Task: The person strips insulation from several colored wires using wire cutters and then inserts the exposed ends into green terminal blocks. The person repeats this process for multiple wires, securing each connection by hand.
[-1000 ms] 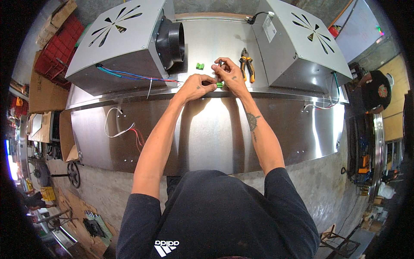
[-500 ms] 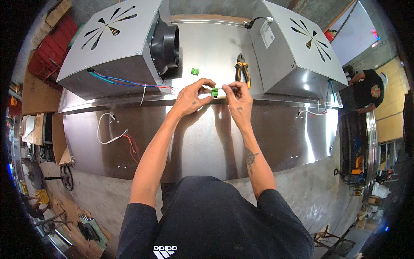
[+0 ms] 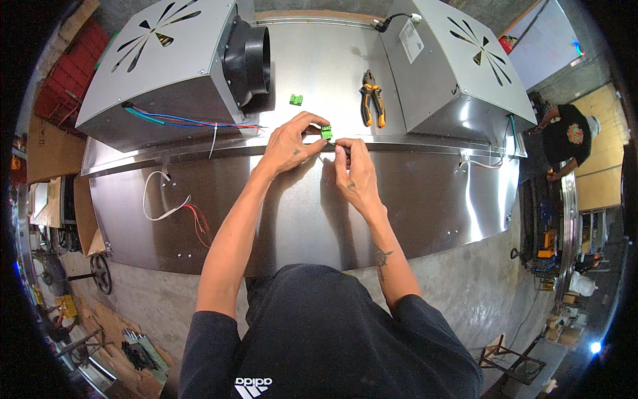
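My left hand (image 3: 290, 145) pinches a small green terminal block (image 3: 326, 132) between thumb and fingers, above the metal surface. Close by on its right, my right hand (image 3: 357, 167) has its fingers closed on a slim dark tool (image 3: 341, 147), mostly hidden by the fingers. The tool's tip is too small to make out. A second green terminal block (image 3: 296, 100) lies on the metal beyond my left hand. Pliers with black and orange handles (image 3: 372, 103) lie farther to the right.
Two grey metal boxes flank the work spot: the left box (image 3: 159, 73) has a black round duct collar (image 3: 256, 60) and loose wires (image 3: 179, 122), the right box (image 3: 458, 73) a black plug (image 3: 382, 25). A bent metal edge (image 3: 399, 147) crosses in front. Another person (image 3: 565, 136) stands far right.
My right hand has lowered and turned, bringing the tool from beside the terminal block to below its right side. The left hand still holds the block. The whole view has shifted slightly.
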A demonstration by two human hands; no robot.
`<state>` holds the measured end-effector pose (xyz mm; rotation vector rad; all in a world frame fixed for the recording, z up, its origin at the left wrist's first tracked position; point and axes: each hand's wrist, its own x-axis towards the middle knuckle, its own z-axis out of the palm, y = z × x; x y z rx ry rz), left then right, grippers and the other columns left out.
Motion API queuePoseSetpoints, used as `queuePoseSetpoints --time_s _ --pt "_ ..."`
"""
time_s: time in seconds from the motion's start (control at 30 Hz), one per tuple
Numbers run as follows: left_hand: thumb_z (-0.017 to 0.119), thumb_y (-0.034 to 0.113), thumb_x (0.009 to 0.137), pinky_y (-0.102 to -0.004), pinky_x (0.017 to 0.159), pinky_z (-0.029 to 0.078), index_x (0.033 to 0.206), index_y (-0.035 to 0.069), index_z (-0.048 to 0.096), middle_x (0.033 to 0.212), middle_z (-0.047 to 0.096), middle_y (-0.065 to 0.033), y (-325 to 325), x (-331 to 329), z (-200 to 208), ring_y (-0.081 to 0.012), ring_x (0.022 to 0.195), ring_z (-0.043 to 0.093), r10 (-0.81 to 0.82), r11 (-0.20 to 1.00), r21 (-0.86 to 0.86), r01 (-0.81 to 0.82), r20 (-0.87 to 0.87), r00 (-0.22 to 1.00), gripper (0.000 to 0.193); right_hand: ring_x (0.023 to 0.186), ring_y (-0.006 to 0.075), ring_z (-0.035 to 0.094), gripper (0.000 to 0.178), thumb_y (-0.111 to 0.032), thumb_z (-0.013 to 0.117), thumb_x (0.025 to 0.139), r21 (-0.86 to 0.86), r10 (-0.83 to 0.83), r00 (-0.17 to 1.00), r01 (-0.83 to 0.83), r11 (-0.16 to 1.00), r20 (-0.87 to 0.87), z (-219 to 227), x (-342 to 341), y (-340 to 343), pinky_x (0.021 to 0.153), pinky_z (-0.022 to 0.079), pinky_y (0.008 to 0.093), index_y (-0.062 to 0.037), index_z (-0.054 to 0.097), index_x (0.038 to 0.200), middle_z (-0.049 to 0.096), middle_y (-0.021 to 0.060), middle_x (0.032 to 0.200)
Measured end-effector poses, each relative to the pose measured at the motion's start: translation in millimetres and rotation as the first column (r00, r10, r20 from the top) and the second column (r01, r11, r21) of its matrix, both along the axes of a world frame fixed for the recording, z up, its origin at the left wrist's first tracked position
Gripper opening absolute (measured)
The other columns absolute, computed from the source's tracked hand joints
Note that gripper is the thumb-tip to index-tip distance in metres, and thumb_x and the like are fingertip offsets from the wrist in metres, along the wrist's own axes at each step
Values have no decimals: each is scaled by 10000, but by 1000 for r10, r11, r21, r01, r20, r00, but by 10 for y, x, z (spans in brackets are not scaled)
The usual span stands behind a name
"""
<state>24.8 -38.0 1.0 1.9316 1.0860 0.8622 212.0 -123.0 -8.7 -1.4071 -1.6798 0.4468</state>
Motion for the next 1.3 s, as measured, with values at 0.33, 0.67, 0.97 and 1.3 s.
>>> queuePoseSetpoints --time_s 0.33,0.67,0.97,1.3 --pt "798 74 891 -364 1020 608 1238 33 733 1279 710 -106 4 -11 -70 -244 1148 755 -22 999 32 20 71 997 356 859 283 677 173 -82 603 1089 105 0 995 -11 994 101 -18 -17 56 774 562 396 36 610 1215 629 179 1076" --pt "770 31 926 -363 1048 614 1257 33 734 1316 729 -115 -1 -52 -87 -224 1140 758 -73 997 -8 75 127 989 333 1010 368 618 213 -32 658 1006 130 20 930 -73 989 367 198 -75 16 861 549 473 37 599 1198 565 196 1076" --pt "773 63 932 -336 958 621 1327 64 738 1261 737 -99 53 -84 -144 -188 1054 749 -120 986 126 108 89 989 396 1023 386 623 205 -83 653 1016 78 38 883 -84 993 468 316 -44 67 860 555 488 48 621 1170 575 207 1069" --pt "763 101 976 -316 903 575 1413 64 697 1200 684 -106 59 -96 -9 -167 974 675 -196 973 -102 206 108 975 443 857 366 669 281 -204 592 1064 -269 248 946 -188 945 209 608 316 313 813 529 472 42 717 1117 696 221 973"
